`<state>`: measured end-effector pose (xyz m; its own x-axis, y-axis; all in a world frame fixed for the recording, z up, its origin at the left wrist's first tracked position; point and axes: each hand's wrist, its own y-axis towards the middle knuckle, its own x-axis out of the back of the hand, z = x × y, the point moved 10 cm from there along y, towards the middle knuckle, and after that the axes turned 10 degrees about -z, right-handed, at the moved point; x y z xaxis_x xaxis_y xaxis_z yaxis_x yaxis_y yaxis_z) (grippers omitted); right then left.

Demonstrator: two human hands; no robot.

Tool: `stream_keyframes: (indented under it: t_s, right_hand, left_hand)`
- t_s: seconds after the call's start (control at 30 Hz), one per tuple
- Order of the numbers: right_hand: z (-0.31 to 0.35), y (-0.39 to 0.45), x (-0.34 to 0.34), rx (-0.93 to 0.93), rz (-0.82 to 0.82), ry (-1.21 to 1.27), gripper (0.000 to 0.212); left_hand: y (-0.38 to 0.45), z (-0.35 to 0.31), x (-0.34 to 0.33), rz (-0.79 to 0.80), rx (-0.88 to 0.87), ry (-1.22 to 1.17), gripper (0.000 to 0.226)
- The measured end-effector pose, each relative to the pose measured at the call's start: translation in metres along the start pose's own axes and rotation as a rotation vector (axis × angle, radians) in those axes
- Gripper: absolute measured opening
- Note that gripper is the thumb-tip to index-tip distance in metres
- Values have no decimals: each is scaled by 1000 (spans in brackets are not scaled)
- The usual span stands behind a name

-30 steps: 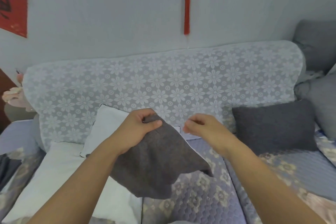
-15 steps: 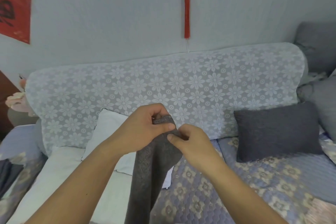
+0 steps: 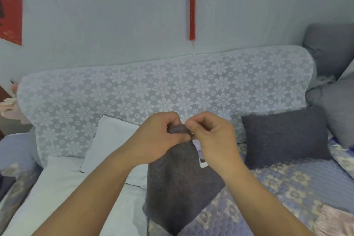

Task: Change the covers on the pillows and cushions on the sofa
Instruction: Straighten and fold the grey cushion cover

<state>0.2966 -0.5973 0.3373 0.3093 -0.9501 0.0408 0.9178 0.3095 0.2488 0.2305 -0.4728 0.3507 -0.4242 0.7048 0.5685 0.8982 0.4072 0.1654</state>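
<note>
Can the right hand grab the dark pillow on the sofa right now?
Probably not yet. The right hand is busy pinching the grey cover together with the left hand. Nothing blocks the way to the dark pillow, so it could likely reach once it lets go.

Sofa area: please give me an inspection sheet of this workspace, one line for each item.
Surface: sofa seat under a quilted floral cover; backrest under lace.
Job's things: grey cover hanging from both hands; white pillow against the backrest; dark grey cushion to its right.
Clutter: grey cushions piled at far right.
Grippers: left hand and right hand pinch the cover's top edge.
Cables: nothing seen.
Surroundings: red tassel on the wall.
</note>
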Motion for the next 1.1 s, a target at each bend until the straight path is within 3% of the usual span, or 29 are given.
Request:
stream_keyframes:
  t_s: [0.1,0.2,0.37,0.47,0.6,0.7,0.87,1.0,1.1]
  right_hand:
    - [-41,11,22,-210,-102,60,16]
    - [-69,11,35,-281,-108,-46,32]
    - [-67,-3,16,-276,69,-91,32]
    - [-59,-4,10,-295,53,16,17]
    - [-44,-6,8,-251,41,49,19]
    - [-47,-11,0,-272,127,-20,27]
    - [-56,-20,-15,-361,232,2,19]
    - [-60,-21,-16,-415,226,26,31]
    - [-59,-23,-18,-453,227,200,41]
  left_hand:
    - [6,7,5,-37,65,-90,32]
    - [10,15,10,-60,111,-135,29]
    - [9,16,4,-36,126,-169,20]
    - [8,15,2,-16,126,-201,17]
    - [5,13,6,-13,121,-233,10]
    - [4,10,11,-43,68,-220,15]
    - [0,6,12,-69,11,-208,13]
    - [-3,4,11,-82,-1,-263,10]
    - [-5,0,11,-77,-12,-292,12]
